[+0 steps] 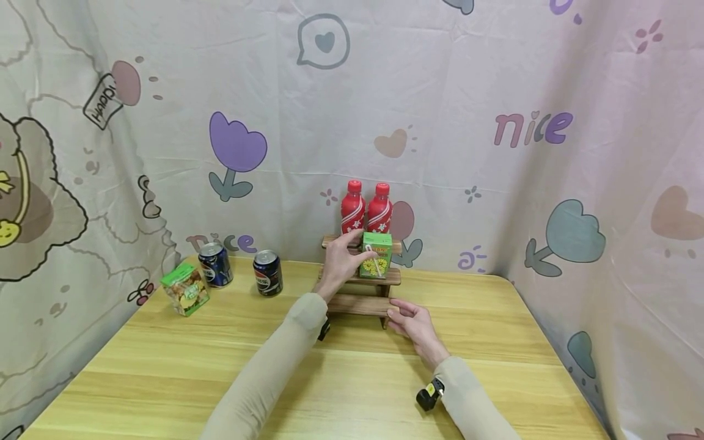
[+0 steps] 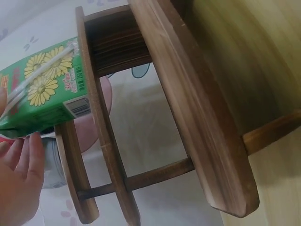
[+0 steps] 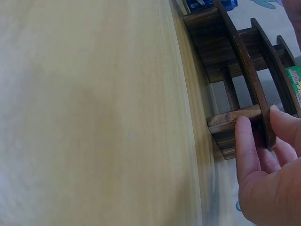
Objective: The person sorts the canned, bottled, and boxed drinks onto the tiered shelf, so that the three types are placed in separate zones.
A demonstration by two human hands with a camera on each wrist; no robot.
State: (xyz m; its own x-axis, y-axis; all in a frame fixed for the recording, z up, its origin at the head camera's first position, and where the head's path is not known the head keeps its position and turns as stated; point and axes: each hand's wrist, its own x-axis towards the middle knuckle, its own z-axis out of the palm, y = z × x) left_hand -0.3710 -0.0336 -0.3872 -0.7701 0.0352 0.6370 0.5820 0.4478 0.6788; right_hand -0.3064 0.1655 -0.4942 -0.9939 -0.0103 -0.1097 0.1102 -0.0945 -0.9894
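Note:
A dark wooden three-tier stand (image 1: 357, 304) rises near the back edge of the table. My left hand (image 1: 342, 264) pinches a green drink carton (image 1: 377, 260), printed with yellow flowers and with a straw on its front. The carton is upright at the right part of the middle tier; the left wrist view shows its base (image 2: 77, 107) right at that tier's board. With thumb and fingers, my right hand (image 1: 414, 327) grips the right end of the lowest tier. Two red bottles, a left one (image 1: 353, 208) and a right one (image 1: 380, 211), stand side by side on the top tier.
Left of the stand, two dark blue cans, one nearer (image 1: 267, 275) and one farther left (image 1: 216, 266), stand on the wooden table (image 1: 181, 379). Another green carton (image 1: 187, 292) is at the table's left edge. A printed curtain (image 1: 440, 91) hangs behind and at both sides.

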